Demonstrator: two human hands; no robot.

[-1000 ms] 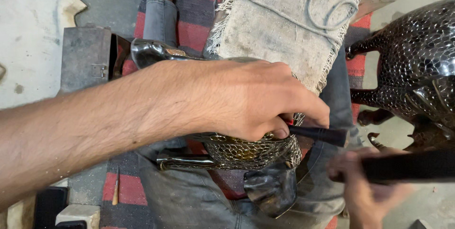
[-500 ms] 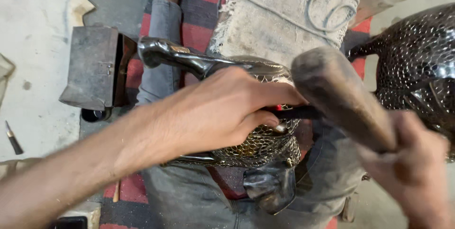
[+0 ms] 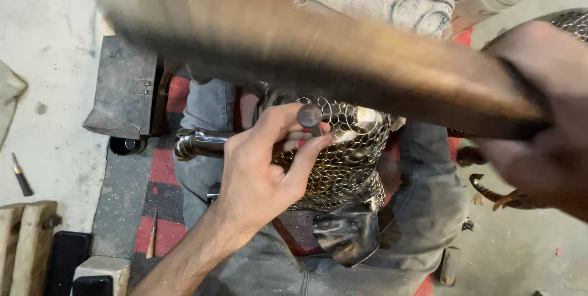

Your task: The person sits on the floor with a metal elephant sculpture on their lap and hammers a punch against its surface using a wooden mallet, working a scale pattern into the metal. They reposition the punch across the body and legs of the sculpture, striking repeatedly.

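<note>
Hands working on a scaled metal bird figure

The left hand pinches a punch upright on the metal bird figure; the right hand grips a blurred hammer handle.

Even, soft daylight; the raised hammer smears into heavy motion blur, perhaps mid-swing.

1. Metal bird figure lies sideways across the person's lap, body covered in shiny scale-like feathers, dark smooth neck pointing left.
2. Punch stands upright on its back.
3. Hammer crosses above, blurred.
</note>
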